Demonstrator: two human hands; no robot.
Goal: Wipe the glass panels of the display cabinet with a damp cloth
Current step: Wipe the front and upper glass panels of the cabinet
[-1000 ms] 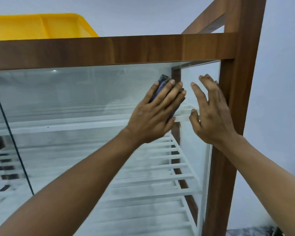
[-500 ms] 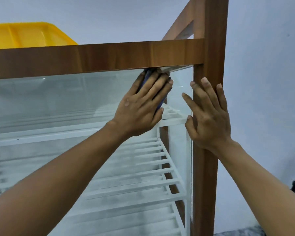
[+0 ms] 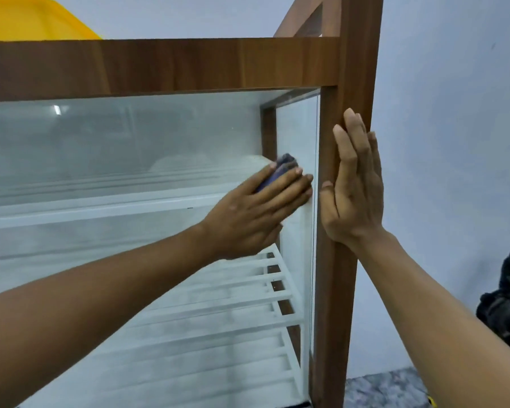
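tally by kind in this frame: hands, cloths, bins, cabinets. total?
hands: 2 (left hand, right hand)
cloth: 1
yellow bin: 1
cabinet: 1
total: 5

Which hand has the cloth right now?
The left hand: it presses the dark blue cloth against the front glass panel. The right hand lies bare on the wooden corner post.

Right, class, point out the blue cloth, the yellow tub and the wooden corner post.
blue cloth (image 3: pixel 286 164), head view: exposed bunched end.
yellow tub (image 3: pixel 27 19), head view: its side wall.
wooden corner post (image 3: pixel 333 304), head view: front face, lower half.
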